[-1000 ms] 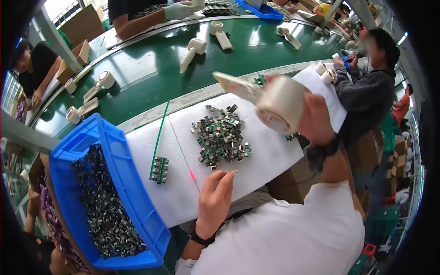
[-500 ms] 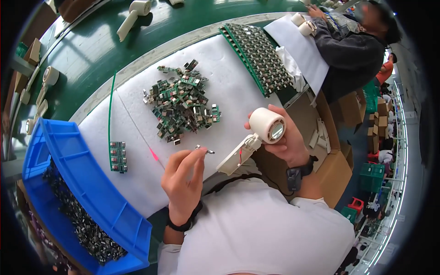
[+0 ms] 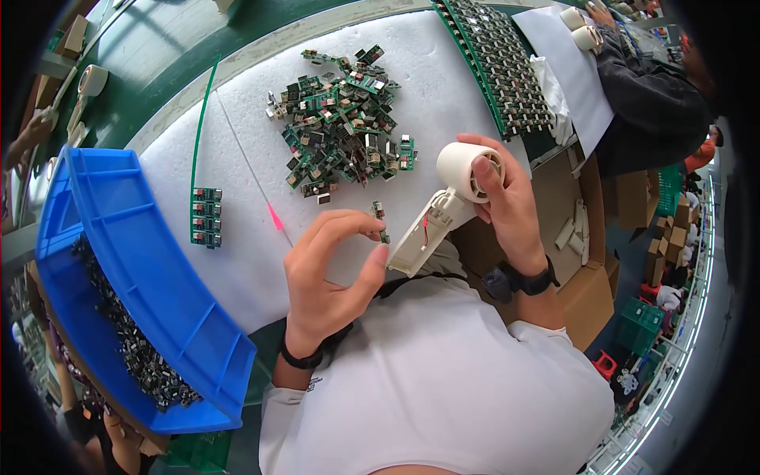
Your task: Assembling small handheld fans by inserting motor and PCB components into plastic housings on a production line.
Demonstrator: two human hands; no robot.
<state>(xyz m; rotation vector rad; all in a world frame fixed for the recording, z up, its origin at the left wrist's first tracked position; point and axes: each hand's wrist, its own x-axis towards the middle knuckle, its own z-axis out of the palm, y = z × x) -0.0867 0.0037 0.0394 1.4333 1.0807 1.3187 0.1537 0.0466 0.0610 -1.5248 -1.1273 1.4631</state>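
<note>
A small green circuit board is pinched upright between the fingertips of my left hand. Close beside it is the opened handle of a cream-white handheld fan, its hollow inside facing up with a red wire showing. My right hand grips the round fan head, thumb over its front. The handle slants down towards my left fingertips. Beyond my hands, a loose heap of small circuit boards lies on the white foam sheet.
At left stands a blue bin of small dark parts. A strip of joined boards and a pink-tipped thin tool lie on the foam. Rows of boards are at far right. A cardboard box sits by my right arm; a co-worker is beyond.
The board in my left hand has turned upright and come closer to the fan's handle. My right thumb has moved over the fan's front. The whole view has shifted.
</note>
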